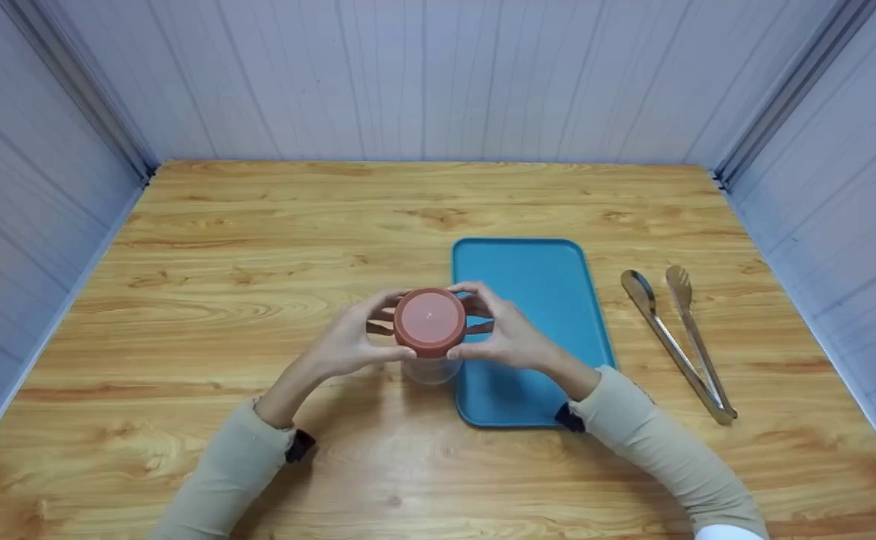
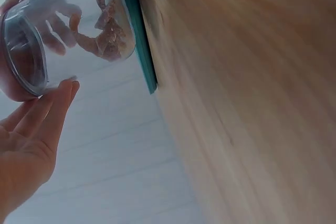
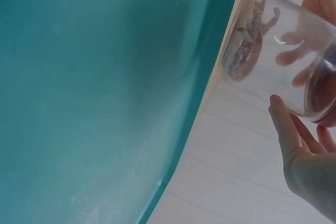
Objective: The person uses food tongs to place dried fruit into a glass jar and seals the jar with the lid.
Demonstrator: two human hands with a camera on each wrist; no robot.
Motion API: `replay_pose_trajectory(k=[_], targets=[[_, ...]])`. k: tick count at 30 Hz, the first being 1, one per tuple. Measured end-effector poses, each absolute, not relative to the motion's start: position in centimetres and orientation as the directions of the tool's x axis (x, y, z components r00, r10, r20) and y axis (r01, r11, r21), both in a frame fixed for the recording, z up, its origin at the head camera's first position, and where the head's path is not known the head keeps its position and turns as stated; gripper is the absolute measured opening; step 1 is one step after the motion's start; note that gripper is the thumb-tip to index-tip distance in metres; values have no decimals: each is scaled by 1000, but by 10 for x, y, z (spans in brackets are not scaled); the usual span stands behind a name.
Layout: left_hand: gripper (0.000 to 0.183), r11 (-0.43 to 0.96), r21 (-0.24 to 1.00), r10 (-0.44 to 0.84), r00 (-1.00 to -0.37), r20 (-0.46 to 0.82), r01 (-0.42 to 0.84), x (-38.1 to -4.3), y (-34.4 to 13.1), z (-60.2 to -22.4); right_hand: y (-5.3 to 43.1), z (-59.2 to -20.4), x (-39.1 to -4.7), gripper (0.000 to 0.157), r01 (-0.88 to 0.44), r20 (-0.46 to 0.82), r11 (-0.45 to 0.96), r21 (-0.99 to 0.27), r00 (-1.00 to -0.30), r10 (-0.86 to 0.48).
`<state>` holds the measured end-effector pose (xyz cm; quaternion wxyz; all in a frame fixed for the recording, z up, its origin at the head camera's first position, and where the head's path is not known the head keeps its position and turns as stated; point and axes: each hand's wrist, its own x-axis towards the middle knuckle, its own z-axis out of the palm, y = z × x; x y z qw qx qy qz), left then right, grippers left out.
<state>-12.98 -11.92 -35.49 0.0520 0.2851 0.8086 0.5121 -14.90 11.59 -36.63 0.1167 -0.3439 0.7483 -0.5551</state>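
Note:
A clear plastic jar (image 1: pixel 430 372) with a reddish-brown lid (image 1: pixel 430 319) stands upright between both hands. At its bottom lie several brown, dried-looking pieces (image 2: pixel 110 38). My left hand (image 1: pixel 349 335) grips the jar's left side near the top, thumb at the front edge of the lid and fingers round the back. From the right, my right hand (image 1: pixel 511 335) holds it the same way. Through the clear wall, fingers show beyond the jar in both wrist views. The lid sits on the jar's mouth.
A blue-green tray (image 1: pixel 535 285) lies just right of the jar, under my right hand and forearm. Farther right rest metal tongs (image 1: pixel 689 345), spread open, one end spoon-shaped and the other slotted. Pale panels (image 1: pixel 423 82) enclose the wooden table (image 1: pixel 258 247) at the back and sides.

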Motion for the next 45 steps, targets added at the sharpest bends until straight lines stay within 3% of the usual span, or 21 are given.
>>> replay_pose_trajectory(k=[11,15,24,36,45], targets=[[67,344,842,543,-820,183,415,-152,-135,-369,105,-372,-158,67,-313,182,101,-944,-754,-631],[63,322,852,557,-810,183,413,-149,-136,-356,102,-372,-161,67,-302,173,106,-947,-761,-625],[71,352,852,546,-825,148,387,-172,-148,-384,96,-373,-167,67,-289,171,98,-952,-771,-613],[67,329,861,567,-811,148,387,-163,-147,-360,90,-381,-174,67,-283,174,86,-955,-772,-611],[68,320,872,576,-807,132,371,-167,-149,-362,88,-381,-174,67,-297,170,113,-948,-773,-611]])
